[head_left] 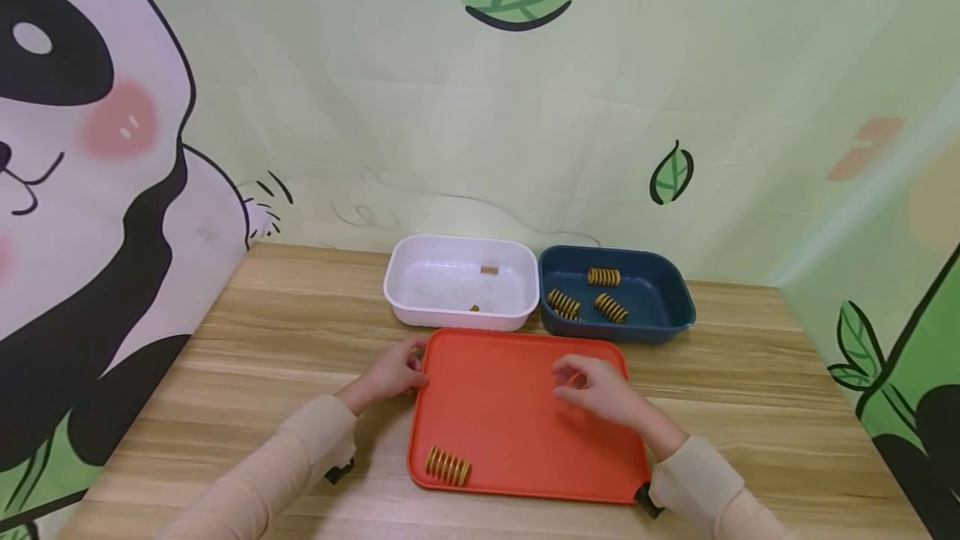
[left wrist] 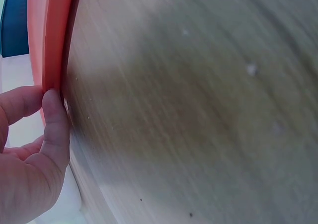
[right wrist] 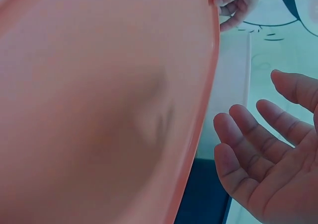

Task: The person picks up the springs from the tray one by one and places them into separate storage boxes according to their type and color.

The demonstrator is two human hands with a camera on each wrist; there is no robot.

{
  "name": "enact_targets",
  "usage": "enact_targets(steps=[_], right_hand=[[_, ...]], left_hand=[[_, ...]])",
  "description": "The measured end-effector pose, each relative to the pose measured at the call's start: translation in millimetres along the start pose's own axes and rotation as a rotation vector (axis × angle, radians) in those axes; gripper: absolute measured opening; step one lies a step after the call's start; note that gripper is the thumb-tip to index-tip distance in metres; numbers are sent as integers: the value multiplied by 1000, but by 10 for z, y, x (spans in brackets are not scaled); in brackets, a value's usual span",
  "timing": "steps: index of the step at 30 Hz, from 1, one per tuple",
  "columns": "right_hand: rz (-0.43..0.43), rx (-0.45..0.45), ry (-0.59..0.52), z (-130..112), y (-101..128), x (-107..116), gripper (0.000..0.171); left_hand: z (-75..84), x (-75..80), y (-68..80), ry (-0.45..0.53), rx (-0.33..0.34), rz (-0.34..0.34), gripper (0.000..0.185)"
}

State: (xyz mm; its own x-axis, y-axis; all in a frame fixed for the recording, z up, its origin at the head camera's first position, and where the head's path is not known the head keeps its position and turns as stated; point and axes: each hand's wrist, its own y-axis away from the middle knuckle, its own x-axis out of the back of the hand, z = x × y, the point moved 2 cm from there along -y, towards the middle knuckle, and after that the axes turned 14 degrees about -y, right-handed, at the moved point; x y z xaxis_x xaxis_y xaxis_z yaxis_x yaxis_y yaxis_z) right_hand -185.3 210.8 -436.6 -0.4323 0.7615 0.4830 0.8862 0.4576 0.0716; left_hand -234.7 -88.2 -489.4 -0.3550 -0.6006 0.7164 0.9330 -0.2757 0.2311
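Observation:
A red tray (head_left: 517, 415) lies on the table in front of the two bins. At its left edge my left hand (head_left: 390, 372) pinches the rim; thumb and forefinger meet on the red rim (left wrist: 53, 45) in the left wrist view. My right hand (head_left: 597, 390) hovers over the right part of the tray, holding nothing, its fingers (right wrist: 248, 154) loosely curved and apart in the right wrist view. One gold coil spring (head_left: 447, 467) lies in the tray's near left corner.
Behind the tray, a white bin (head_left: 462, 322) holds two small brownish pieces. A dark blue bin (head_left: 678, 307) beside it contains several gold coil springs (head_left: 603, 277). The wooden table (head_left: 300, 307) meets a cloth backdrop printed with a panda and leaves.

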Motion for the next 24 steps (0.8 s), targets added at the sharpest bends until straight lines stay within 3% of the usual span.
enact_targets(steps=[12, 24], right_hand=[[-77, 5, -13, -190, 5, -169, 28], [-163, 5, -49, -229, -21, -384, 29]], left_hand=[[16, -27, 25, 75, -10, 33, 54], [38, -35, 59, 54, 28, 60, 55]])
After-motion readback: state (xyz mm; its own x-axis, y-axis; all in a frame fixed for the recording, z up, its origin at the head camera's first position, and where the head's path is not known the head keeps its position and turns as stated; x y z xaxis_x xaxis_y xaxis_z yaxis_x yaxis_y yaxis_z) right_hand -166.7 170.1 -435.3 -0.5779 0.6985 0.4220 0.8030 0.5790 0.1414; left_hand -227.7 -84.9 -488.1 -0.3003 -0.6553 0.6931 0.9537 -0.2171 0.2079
